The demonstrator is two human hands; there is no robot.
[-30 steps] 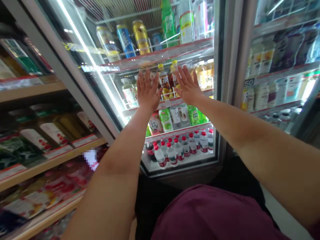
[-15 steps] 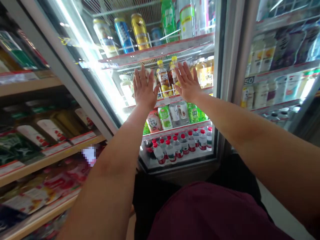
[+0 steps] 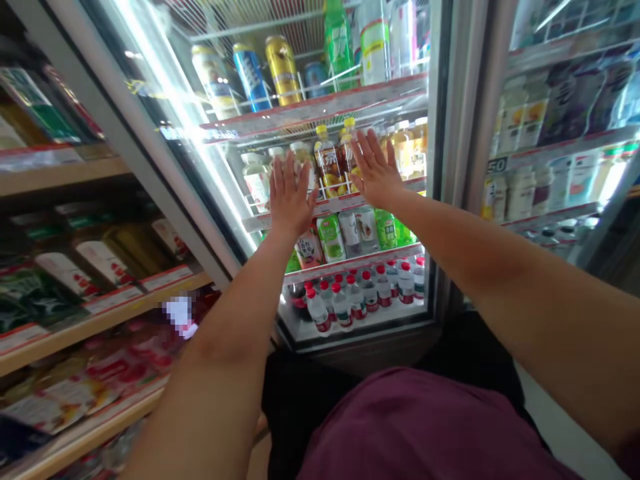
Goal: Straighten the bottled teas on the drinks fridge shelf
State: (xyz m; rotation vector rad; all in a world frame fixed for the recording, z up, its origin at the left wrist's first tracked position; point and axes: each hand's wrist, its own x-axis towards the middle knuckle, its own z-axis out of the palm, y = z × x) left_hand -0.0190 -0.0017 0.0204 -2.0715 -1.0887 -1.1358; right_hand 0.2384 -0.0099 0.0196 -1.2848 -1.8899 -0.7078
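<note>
The person's left hand (image 3: 291,205) and right hand (image 3: 381,183) are open and flat, fingers spread, holding nothing; they lie either side of the brown plastic tea bottle with a yellow cap (image 3: 327,160). Whether either palm touches anything cannot be told. This tea bottle stands upright, label outward, presumably for shoppers to read; "茶" shows on it. Below it, clear plastic water bottles with red caps (image 3: 343,308) stand close-packed, probably to save room. Well to its right, a dark tag (image 3: 497,165) reads "50".
</note>
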